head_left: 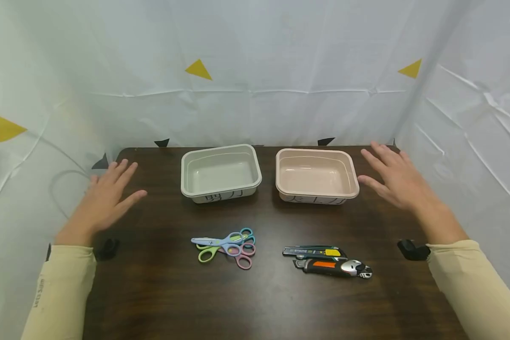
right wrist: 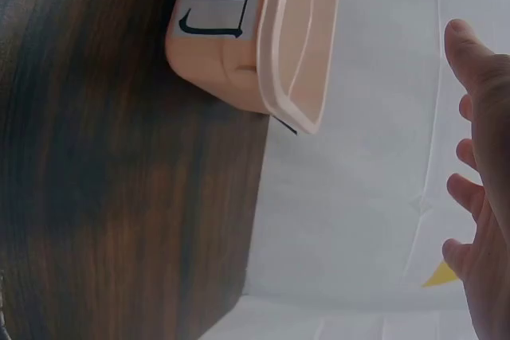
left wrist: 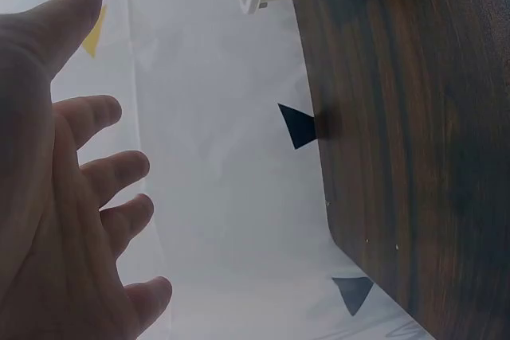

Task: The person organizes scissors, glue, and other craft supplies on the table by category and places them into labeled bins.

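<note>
My left hand is held out at the left with fingers spread, holding nothing. On the other side my right hand is likewise spread and bare, its fingertips close to the pink bin. A grey-green bin stands left of the pink one, and the insides of both show nothing. Several scissors with blue, green, pink and teal handles lie in an overlapping heap before the grey-green bin. Two utility knives lie side by side in front of the pink bin: one with a yellow slider, one with an orange panel.
The dark wooden table is bounded at the back and sides by white sheeting with yellow and black triangles on it. Handwritten labels mark the fronts of both bins. Dark clips sit near the left and right table edges.
</note>
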`<state>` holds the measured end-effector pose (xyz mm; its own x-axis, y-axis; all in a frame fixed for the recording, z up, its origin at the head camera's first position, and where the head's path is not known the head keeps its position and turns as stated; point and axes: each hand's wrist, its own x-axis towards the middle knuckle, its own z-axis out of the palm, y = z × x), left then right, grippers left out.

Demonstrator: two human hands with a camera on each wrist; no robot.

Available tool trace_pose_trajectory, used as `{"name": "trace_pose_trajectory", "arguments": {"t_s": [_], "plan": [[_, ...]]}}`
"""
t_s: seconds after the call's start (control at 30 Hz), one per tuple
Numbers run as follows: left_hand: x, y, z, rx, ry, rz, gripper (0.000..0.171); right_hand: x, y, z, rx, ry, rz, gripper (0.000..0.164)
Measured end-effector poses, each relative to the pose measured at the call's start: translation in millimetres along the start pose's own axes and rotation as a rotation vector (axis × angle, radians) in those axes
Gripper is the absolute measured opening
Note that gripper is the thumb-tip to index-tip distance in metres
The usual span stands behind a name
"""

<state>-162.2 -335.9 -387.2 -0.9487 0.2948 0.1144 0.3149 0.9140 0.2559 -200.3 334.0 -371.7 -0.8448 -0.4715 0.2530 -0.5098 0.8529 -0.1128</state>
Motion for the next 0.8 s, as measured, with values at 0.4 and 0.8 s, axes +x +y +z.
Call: {"name": "trace_pose_trajectory", "arguments": {"t_s": [0.4, 0.8], "plan": [[10.9, 10.3, 14.2, -0.055, -0.074, 0.008, 0.078, -2.5, -4.0, 5.9, 0.006, -0.033, 0.023, 0.068], [31.8, 5.9, 57.1, -0.198, -0.194, -0.049, 0.080, -13.9, -34.0, 15.2, 0.078, -0.220, 0.117, 0.049]]}}
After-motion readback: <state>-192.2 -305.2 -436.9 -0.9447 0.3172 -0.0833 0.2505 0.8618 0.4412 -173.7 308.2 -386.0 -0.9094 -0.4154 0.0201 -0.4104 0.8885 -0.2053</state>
